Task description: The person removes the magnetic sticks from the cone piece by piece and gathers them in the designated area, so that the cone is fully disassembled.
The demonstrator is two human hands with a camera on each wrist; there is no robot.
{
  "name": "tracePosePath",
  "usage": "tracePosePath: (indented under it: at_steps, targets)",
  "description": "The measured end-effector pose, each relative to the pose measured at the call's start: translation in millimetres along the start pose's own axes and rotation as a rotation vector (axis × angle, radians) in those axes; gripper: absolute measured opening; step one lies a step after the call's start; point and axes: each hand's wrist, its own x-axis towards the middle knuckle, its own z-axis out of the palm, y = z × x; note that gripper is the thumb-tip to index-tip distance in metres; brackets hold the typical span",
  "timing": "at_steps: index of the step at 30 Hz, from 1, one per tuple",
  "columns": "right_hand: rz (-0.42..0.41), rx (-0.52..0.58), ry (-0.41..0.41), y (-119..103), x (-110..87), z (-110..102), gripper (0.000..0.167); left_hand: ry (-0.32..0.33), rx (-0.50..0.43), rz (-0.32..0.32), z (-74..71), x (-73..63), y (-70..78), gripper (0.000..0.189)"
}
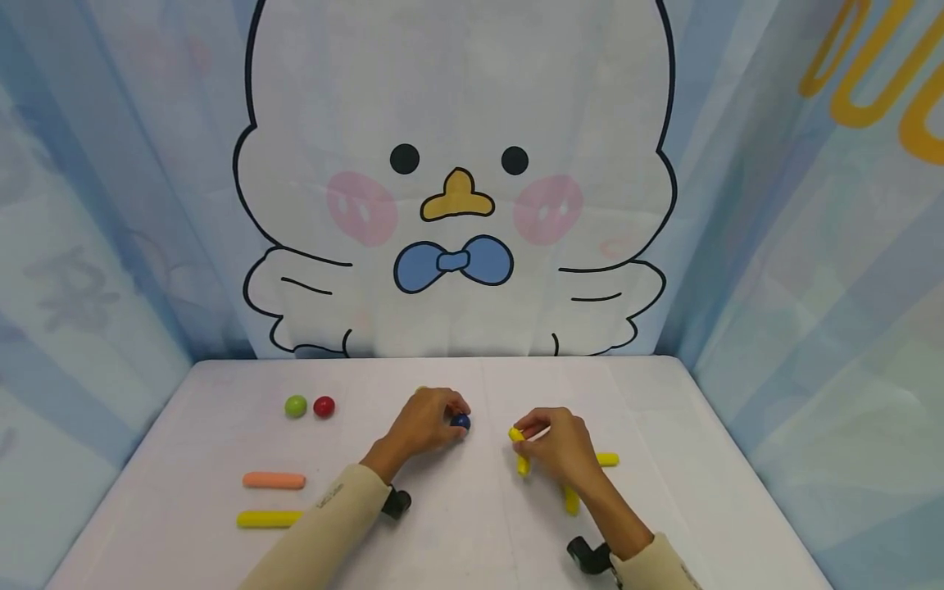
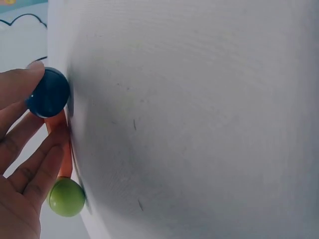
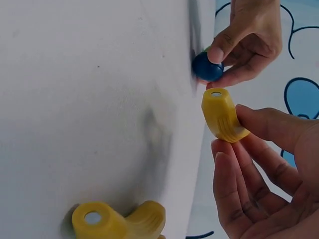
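Note:
My left hand (image 1: 424, 426) pinches a dark blue ball (image 2: 48, 93) close over the white table. Behind the fingers, an orange stick (image 2: 66, 154) runs from near the blue ball to a green ball (image 2: 67, 197); in the head view the hand hides most of these. Farther right, my right hand (image 1: 562, 442) holds a short, curved yellow stick (image 3: 219, 114) between thumb and fingers. Its end, with a small silvery disc, points toward the blue ball, and a gap separates the two in the head view.
Near the right wrist lie more yellow pieces (image 3: 94, 221), partly hidden by the arm in the head view. A light green ball (image 1: 296, 406) and a red ball (image 1: 324, 407) sit at the back left. Below them are an orange stick (image 1: 274, 481) and a straight yellow stick (image 1: 267, 519).

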Motion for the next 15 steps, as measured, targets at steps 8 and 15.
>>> tracePosePath:
  at_steps: [8, 15]
  targets:
    - [0.014, -0.062, 0.025, 10.7, -10.0, -8.5, 0.017, -0.028, 0.005, -0.013, -0.1, -1.5, 2.5, 0.027]
    - [0.035, -0.088, 0.017, 18.0, -19.7, -13.3, 0.020, -0.008, -0.005, -0.015, 1.0, -3.8, 2.7, 0.033]
